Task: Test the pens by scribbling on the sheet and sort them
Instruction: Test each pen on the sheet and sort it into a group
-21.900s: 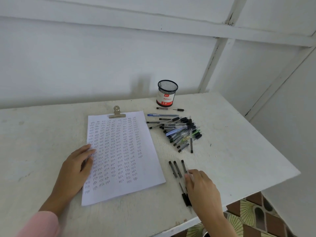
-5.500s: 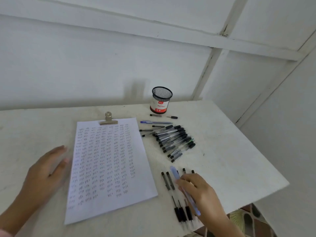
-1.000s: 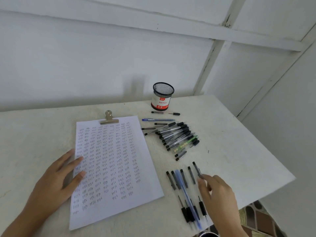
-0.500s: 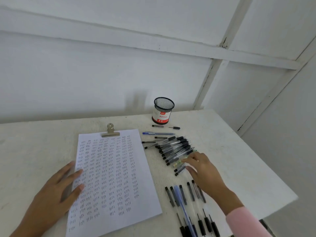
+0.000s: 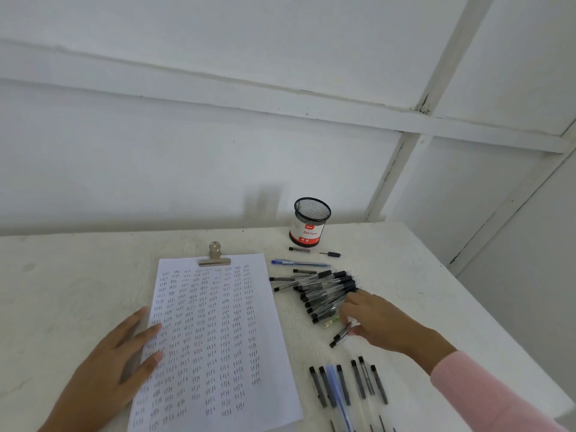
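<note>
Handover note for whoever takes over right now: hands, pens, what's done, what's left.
Left hand: flat on the left edge of the scribble sheet, holding nothing.
Right hand: fingertips on a black-capped pen at the near end of the pen pile; grip unclear.
Done: sheet nearly filled with marks; a row of sorted pens lies at the near edge of the table.
To do: test and sort the pile; mesh pen cup stands behind it.

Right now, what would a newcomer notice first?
The sheet, mid-table, packed with scribble rows, left hand flat on its left edge. Right of it, a pile of pens with the right hand at its near end; a neat row lies nearer the front edge.
</note>
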